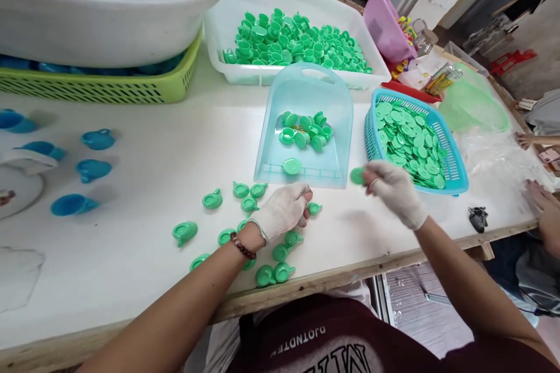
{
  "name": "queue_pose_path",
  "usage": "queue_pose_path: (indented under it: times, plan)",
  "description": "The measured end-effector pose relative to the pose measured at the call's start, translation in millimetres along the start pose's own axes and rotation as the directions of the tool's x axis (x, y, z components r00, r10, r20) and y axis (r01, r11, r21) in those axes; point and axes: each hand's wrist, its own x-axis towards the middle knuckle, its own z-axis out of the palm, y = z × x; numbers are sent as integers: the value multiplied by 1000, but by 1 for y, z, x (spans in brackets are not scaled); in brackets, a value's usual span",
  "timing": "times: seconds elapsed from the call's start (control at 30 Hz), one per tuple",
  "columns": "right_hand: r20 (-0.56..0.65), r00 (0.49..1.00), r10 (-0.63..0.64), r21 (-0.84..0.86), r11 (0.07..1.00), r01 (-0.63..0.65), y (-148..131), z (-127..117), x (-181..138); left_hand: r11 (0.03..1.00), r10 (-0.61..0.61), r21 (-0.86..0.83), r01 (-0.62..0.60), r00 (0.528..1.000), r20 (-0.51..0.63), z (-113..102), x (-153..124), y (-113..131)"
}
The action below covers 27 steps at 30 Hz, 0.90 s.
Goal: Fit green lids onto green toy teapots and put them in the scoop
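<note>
My right hand (396, 191), in a white knit glove, pinches a small green plastic saucer (357, 175) just left of the blue basket. My left hand (283, 208), gloved the same way, is closed above the table; what it holds, if anything, is hidden by the fingers. Beside its fingertips lies a small green toy cup (314, 208). Several more green toy cups (212, 199) are scattered around and under my left forearm. In front of my hands, a clear blue dustpan-shaped scoop (271, 145) holds green cups, with a single green saucer (291, 166) near its front edge.
The blue basket (457, 172) is full of green saucers. Behind stands a white tray (223, 73) of green cups; at left, a white basin (131, 29) sits over a lime basket (166, 90). Blue toy cups (94, 170) lie left. Another person's hand (542, 201) is far right.
</note>
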Motion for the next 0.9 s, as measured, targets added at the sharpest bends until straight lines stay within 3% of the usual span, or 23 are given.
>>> queue_pose_path:
  times: [0.03, 0.1, 0.2, 0.37, 0.63, 0.77, 0.9]
  plan:
    - [148, 987, 63, 130, 988, -83, -4, 21, -9, 999, 8, -39, -8, 1000, 11, 0, 1, -1]
    - [331, 936, 116, 278, 937, -214, -7, 58, -18, 997, 15, -76, -13, 1000, 26, 1, 4, -3]
    - [415, 898, 146, 351, 885, -306, -3, 87, -18, 999, 6, -40, -5, 1000, 25, 2, 8, -6]
    - [504, 843, 186, 311, 872, -378, -3, 85, -9, 998, -11, 62, 12, 1000, -20, 2, 10, -8]
    - [668, 680, 302, 137, 848, -512, -8, 79, 4, 986, -45, 157, 57, 996, -81, 5, 7, 4]
    - [758, 589, 281, 111, 835, -540, -17, 72, 15, 978, 25, 206, -14, 998, -51, 5, 5, 1]
    - [752, 588, 298, 66, 854, -517, -22, 71, 19, 968, 81, 239, -75, 997, -16, 0, 3, -3]
